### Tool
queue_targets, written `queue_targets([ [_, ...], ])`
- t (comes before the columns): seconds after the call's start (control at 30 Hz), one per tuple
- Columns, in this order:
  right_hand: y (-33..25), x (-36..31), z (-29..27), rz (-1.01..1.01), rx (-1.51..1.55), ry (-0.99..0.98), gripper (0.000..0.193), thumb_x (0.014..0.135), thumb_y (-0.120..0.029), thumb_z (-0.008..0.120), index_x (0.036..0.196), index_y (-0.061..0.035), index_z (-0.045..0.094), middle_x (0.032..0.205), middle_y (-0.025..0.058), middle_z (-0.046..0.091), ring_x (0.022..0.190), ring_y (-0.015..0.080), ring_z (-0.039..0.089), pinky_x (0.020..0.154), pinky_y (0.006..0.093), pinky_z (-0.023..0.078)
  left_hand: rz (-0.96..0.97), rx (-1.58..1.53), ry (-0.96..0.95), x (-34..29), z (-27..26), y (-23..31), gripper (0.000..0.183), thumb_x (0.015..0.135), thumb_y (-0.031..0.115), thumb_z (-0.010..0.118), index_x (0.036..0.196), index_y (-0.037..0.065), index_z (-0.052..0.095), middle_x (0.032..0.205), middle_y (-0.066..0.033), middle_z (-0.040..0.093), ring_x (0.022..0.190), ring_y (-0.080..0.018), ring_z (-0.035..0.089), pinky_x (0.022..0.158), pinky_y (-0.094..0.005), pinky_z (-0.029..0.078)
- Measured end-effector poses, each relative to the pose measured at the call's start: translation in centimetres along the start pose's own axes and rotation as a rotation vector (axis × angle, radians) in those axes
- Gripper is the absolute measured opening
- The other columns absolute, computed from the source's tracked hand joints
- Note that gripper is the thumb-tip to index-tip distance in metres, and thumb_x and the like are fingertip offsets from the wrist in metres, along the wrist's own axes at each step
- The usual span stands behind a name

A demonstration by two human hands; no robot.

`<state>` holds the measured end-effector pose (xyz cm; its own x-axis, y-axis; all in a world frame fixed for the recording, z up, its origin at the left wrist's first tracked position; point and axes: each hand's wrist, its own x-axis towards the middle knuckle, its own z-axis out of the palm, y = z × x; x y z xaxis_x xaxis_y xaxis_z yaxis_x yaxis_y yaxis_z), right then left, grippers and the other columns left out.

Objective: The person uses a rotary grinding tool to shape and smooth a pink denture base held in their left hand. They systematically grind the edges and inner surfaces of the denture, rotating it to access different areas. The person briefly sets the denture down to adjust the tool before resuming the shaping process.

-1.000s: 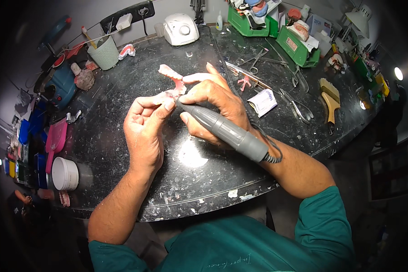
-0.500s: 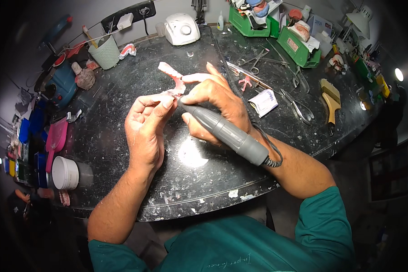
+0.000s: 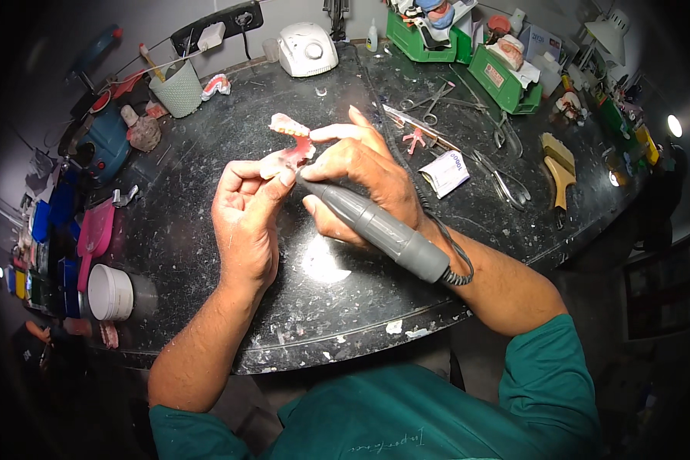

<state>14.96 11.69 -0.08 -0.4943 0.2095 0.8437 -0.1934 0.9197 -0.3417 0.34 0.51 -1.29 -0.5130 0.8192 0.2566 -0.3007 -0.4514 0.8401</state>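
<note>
Left hand pinches pink denture above bench centre, right hand wrapped around grey handpiece, tip at denture's 6 o'clock — brace fingers together, light passes, steady the plate.

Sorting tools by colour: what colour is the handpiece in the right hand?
Grey rotary handpiece, darker near its tip; head view.

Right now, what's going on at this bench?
A person in a green top is working on a pink denture over a black worktop. The left hand pinches the denture by its lower edge, while the right hand grips a grey handheld grinder, its tip at the denture. Scissors, a brush and green trays lie beyond.
</note>
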Motion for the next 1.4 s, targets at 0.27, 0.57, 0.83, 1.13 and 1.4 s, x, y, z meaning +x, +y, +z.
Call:
queue_targets([
  [0.27,-0.5,-0.2,0.4,0.054,0.030,0.015,0.032,0.072,-0.013,0.080,0.100,-0.0128,0.064,0.094,0.0030,0.065,0.111,0.0292,0.061,0.115,0.0620,0.023,0.054,0.039,-0.008,-0.1,0.3,-0.3,0.016,0.092,-0.002,0.064,0.103,0.005,0.055,0.103,-0.0093,0.068,0.095,-0.0137,0.067,0.088,-0.0265,0.054],
  [0.57,-1.0,-0.4,0.7,0.094,0.083,-0.038,0.034,0.073,-0.006,0.077,0.103,-0.0139,0.064,0.118,0.0122,0.069,0.125,0.0301,0.058,0.115,0.0625,0.017,0.029,0.030,-0.031,-0.1,-1.1,-0.7,0.019,0.089,-0.005,0.068,0.101,0.004,0.056,0.109,-0.0106,0.067,0.100,-0.0130,0.064,0.095,-0.0292,0.049],
  [0.83,-1.9,-0.1,0.7,0.075,-0.015,0.047,0.037,0.073,-0.014,0.080,0.106,-0.0114,0.065,0.103,0.0039,0.068,0.111,0.0270,0.063,0.115,0.0615,0.024,0.058,0.075,-0.031,-0.1,-0.6,-0.5,0.018,0.089,-0.005,0.068,0.101,0.003,0.056,0.109,-0.0115,0.067,0.103,-0.0155,0.065,0.095,-0.0300,0.050],
  [1.13,-1.7,-0.7,1.0,0.267,0.366,0.146,0.029,0.079,-0.002,0.077,0.104,-0.0029,0.063,0.094,0.0108,0.066,0.084,0.0147,0.068,0.075,0.0285,0.055,0.135,0.312,-0.008,-0.3,0.7,0.3,0.031,0.088,-0.009,0.068,0.117,-0.003,0.061,0.108,-0.0108,0.068,0.101,-0.0154,0.066,0.094,-0.0299,0.053],
  [1.4,-1.8,-0.6,1.1,0.359,0.470,0.155,0.022,0.081,-0.004,0.076,0.099,-0.0046,0.063,0.090,0.0056,0.066,0.082,0.0087,0.066,0.073,0.0258,0.053,0.140,0.376,0.000,-0.5,0.5,0.3,0.025,0.087,-0.009,0.067,0.112,-0.004,0.069,0.110,-0.0124,0.068,0.102,-0.0185,0.067,0.093,-0.0310,0.056],
])
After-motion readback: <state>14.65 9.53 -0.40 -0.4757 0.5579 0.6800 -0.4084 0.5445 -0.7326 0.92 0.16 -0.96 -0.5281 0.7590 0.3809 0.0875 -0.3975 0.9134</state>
